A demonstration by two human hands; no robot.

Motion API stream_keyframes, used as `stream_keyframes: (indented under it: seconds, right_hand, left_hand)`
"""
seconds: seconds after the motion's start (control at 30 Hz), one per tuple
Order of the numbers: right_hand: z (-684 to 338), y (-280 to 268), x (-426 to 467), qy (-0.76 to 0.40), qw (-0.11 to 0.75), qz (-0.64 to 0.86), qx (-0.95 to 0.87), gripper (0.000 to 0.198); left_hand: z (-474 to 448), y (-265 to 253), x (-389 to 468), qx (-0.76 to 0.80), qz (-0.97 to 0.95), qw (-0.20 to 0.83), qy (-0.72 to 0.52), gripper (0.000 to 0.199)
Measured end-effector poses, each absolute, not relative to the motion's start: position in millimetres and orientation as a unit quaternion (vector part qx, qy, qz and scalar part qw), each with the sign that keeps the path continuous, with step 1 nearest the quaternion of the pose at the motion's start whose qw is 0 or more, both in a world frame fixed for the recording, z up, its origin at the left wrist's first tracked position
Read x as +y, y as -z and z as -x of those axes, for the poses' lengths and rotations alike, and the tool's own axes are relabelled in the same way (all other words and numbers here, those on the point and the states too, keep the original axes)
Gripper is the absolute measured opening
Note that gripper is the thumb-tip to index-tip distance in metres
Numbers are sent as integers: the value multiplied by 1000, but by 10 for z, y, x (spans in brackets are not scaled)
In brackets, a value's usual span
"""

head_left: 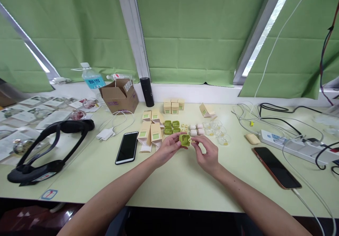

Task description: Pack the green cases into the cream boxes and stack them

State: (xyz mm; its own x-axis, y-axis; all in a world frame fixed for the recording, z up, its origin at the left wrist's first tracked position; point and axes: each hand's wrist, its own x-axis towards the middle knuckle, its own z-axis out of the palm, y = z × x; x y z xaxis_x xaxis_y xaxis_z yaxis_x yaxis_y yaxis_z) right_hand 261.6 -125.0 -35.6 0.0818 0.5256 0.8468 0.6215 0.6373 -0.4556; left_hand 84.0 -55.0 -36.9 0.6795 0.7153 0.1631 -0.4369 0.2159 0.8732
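My left hand [169, 147] grips a small olive-green plastic box [184, 140], its hollow side facing me. Fingertips of my right hand [208, 155] pinch a tiny pale-yellow plastic piece [192, 140] at the box's right edge; whether the two are joined I cannot tell. Just behind my hands lie several similar green boxes [167, 130]. Beside them are small yellow pieces [184, 126], then short whitish-pink cylinders [193, 133]. Clear plastic domes [223, 138] are grouped farther right. Small cardboard boxes [144, 133] with green labels stand left of the green boxes.
A phone [126, 147], a white charger [105, 134] and a black head strap [55, 162] lie leftward. Behind are a brown carton [119, 96], a black bottle [147, 92] and more cardboard boxes [174, 107]. Rightward sit another phone [277, 168], a power strip [288, 146] and tangled cables.
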Motion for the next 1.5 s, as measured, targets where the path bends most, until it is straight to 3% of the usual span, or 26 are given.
stream_keyframes:
  seconds: [0.73,1.5]
  right_hand:
    - [-2638,378,-1248,91,508,471,-715,16]
    - [-2654,425,-1211,144,501,428,-738,20]
  left_hand:
    - [-867,388,-594,130,-529,759,-357,49]
    - [-864,457,-577,170,-558,736,-344,52]
